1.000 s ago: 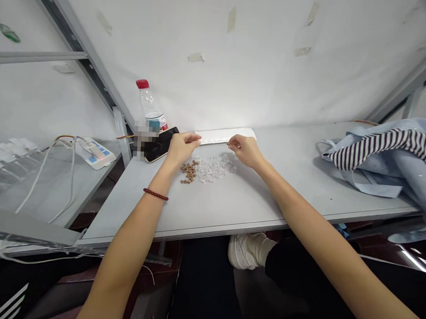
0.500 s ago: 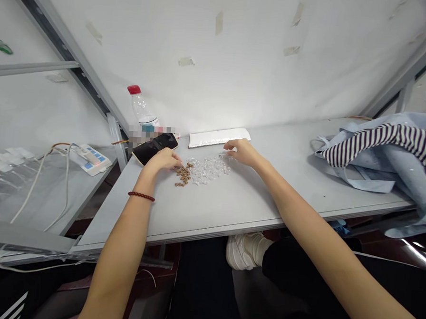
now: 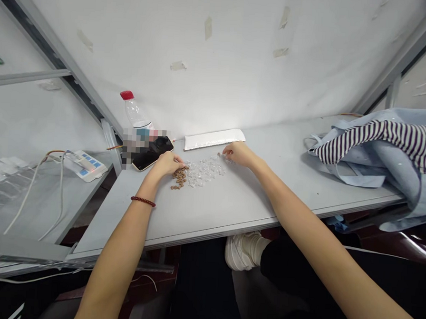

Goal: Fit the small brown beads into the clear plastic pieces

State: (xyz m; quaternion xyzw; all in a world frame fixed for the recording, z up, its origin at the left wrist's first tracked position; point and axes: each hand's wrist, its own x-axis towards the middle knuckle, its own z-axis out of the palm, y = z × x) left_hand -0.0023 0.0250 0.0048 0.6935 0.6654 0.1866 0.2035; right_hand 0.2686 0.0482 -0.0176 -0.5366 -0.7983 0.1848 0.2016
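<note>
The left hand (image 3: 166, 164) rests with its fingers drawn together, their tips at the top of a small heap of brown granules (image 3: 178, 179) on the grey table (image 3: 209, 221); whether they hold any, I can't tell. The right hand (image 3: 236, 153) brings thumb and forefinger together at the far right edge of a scatter of clear pieces (image 3: 202, 172). A white paper strip (image 3: 214, 139) lies beyond, a phone (image 3: 152, 152) to the left.

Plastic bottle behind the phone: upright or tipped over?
Upright: the plastic bottle stands neck-up behind the phone, with its red cap on top. Blurring hides its base.
</note>
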